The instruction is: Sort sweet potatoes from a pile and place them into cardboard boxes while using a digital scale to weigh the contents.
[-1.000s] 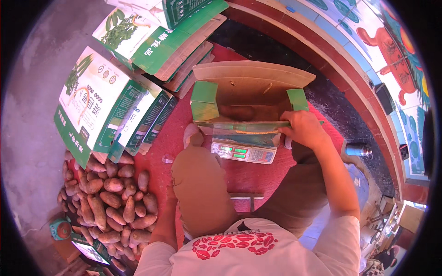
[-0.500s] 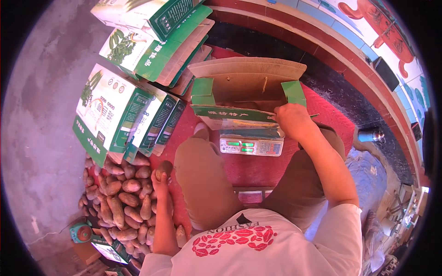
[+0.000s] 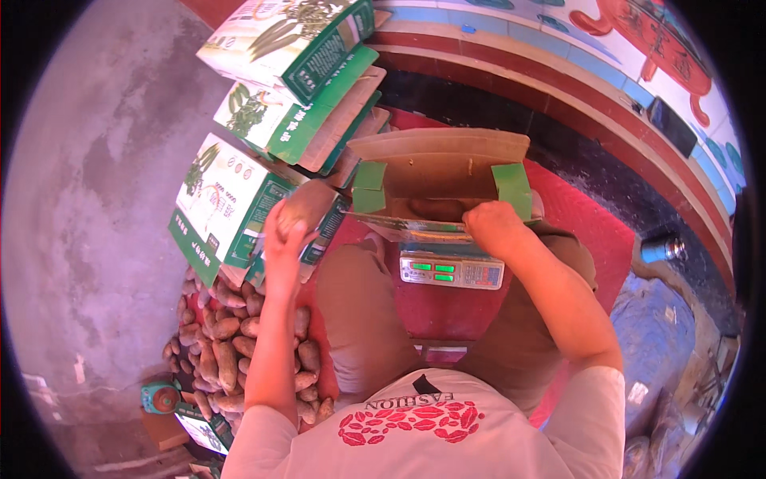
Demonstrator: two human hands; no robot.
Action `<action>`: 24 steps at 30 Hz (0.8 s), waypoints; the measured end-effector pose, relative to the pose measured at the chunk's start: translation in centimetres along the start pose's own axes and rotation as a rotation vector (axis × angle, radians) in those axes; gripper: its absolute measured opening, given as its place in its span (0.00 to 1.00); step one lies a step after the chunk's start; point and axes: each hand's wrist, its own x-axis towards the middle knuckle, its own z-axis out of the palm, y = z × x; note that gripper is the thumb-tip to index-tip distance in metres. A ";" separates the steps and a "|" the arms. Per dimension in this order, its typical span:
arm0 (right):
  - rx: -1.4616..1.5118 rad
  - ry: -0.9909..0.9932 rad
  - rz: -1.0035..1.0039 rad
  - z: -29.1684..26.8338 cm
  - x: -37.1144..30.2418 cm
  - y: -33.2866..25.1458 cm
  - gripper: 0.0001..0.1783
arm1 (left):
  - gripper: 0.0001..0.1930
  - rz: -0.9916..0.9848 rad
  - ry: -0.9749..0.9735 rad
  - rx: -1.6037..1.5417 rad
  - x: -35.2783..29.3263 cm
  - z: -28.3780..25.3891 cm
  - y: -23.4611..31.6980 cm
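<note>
A sweet potato (image 3: 309, 204) is raised at the left, with my left hand (image 3: 282, 238) closed around its lower end. It is in front of the stacked boxes and apart from the open box (image 3: 437, 168). My right hand (image 3: 493, 225) has its fingers closed over the near edge of that cardboard box, toward its right corner. The box has green end flaps and a raised far lid. Inside it, partly in shadow, sweet potatoes (image 3: 437, 209) show. Beneath the box is a digital scale (image 3: 451, 272) with lit green displays, between my knees.
A heap of sweet potatoes (image 3: 227, 351) lies at the lower left. Green and white boxes (image 3: 239, 191) are stacked at the left and far left. At the right are a blue flask (image 3: 662, 249) and blue sheeting (image 3: 638, 335). A tiled wall (image 3: 511, 76) bounds the far side.
My left hand has lifted the sweet potato from beside the heap, up and away toward the boxes. My right hand stays on the box edge. The whole view has shifted slightly.
</note>
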 end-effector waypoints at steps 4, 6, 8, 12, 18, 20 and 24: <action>0.026 0.009 -0.037 0.0 -0.3 0.1 0.07 | 0.26 0.116 -0.192 0.188 2.4 5.4 0.8; 0.020 0.029 -0.073 0.0 -0.3 0.1 0.07 | 0.26 0.235 -0.236 0.436 3.3 7.6 0.1; 0.031 0.058 -0.033 0.5 -0.1 0.3 0.08 | 0.25 0.326 -0.264 0.609 3.7 9.7 -0.8; 0.034 0.047 -0.070 -0.3 0.2 -0.1 0.08 | 0.22 0.276 -0.342 0.825 3.8 11.7 -3.7; 0.038 0.038 -0.100 -1.0 0.0 -0.2 0.08 | 0.16 0.201 -0.432 0.940 3.4 12.4 -3.8; 0.050 0.104 -0.066 -1.0 0.0 -0.1 0.07 | 0.15 0.223 -0.403 0.904 3.4 12.1 -4.1; 0.040 0.107 -0.082 -1.1 0.2 0.0 0.07 | 0.14 0.355 -0.260 0.753 2.7 11.0 -2.8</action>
